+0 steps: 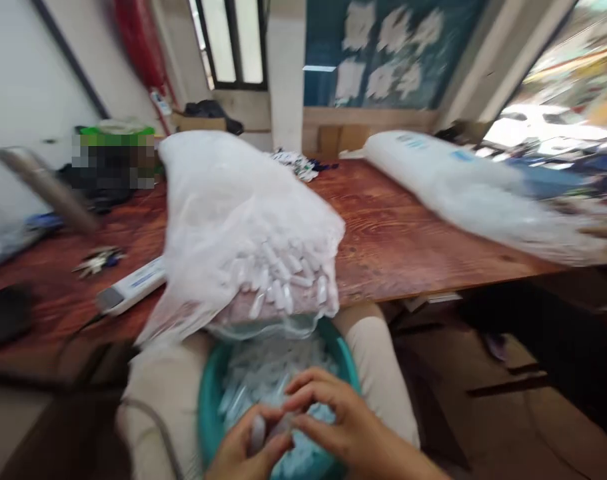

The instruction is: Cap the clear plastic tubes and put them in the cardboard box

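Observation:
A teal bowl [210,400] rests on my lap, full of small clear plastic tubes [263,377]. Both hands meet over it. My left hand [246,447] pinches one small white tube between thumb and fingers. My right hand [340,420] curls its fingers round the other end of the same piece. Just above the bowl, a large clear plastic bag [243,227] packed with the same small tubes hangs over the edge of the wooden table [393,233]. The picture is smeared by motion.
A second long bag of tubes [463,193] lies on the table's right side. On the left lie a white remote-like device [130,285], a bunch of keys [97,260], a dark flat object [6,317] and a metal cylinder [43,187]. Floor shows to the right.

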Available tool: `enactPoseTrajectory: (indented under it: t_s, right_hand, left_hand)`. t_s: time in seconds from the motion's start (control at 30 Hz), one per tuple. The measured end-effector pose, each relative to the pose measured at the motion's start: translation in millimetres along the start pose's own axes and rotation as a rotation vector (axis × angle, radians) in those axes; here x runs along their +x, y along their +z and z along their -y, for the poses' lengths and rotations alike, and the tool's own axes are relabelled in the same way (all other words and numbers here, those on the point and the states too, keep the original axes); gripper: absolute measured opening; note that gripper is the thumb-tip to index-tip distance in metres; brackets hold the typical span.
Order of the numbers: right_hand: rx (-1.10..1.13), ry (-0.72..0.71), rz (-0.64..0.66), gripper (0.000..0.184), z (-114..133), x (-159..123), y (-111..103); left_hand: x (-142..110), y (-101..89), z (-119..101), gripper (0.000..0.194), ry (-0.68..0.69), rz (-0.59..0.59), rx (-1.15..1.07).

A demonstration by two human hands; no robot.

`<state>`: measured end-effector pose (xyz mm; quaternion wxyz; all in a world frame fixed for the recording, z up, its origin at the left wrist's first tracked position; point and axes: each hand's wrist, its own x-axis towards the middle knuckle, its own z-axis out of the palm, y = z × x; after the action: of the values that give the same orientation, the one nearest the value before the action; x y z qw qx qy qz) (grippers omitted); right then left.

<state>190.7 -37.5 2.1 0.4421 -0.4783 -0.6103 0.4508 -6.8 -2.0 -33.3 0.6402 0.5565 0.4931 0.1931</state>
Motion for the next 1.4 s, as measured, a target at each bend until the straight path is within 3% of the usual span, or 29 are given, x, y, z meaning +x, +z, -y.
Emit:
enactPoseTrajectory:
  t_s: [0.13, 0.2, 0.37, 0.5, 0.7, 0.9, 1.17, 1.27, 1.4]
  right_hand:
    - [-0.071, 0.003, 0.155, 0.017, -4, -4, -11]
    - [-0.145, 0.021, 0.156, 0.020, -11, -7, -10]
    - [-0.261, 0.134, 0.067, 0.029, -23, -14, 1]
    - [-0.261, 0.198, 0.052, 0.029, -23, -10, 1]
    - [-0.235, 0.095, 0.116, 0.028, -22, -7, -7]
    - [-0.251, 0.123, 0.121, 0.030, -22, -9, -11]
    - [-0.195, 0.291, 0.118, 0.040, -27, -13, 2]
    - [-0.235, 0.230, 0.169, 0.037, -33, -15, -2]
    - [-0.418, -0.025, 0.299, 0.026, -57, -20, -19]
  left_hand:
    - [-21, -4.9, -15, 0.037, -0.047, -0.001, 0.049]
    - [-23, -4.6, -22, 0.033, -0.035, -0.032, 0.139]
    - [-21, -2.8, -22, 0.022, 0.161, -0.026, 0.347]
    - [-19, -4.0, -19, 0.022, 0.141, 0.022, 0.302]
    - [-19, -9.1, -23, 0.023, 0.126, -0.032, 0.259]
    - [-21, -11.8, -26, 0.026, 0.089, -0.005, 0.256]
    - [-22, -4.9, -14, 0.021, 0.332, -0.039, 0.417]
    - [-22, -6.9, -15, 0.024, 0.276, -0.055, 0.367]
    - [-22, -5.9, -14, 0.029, 0.249, -0.039, 0.335]
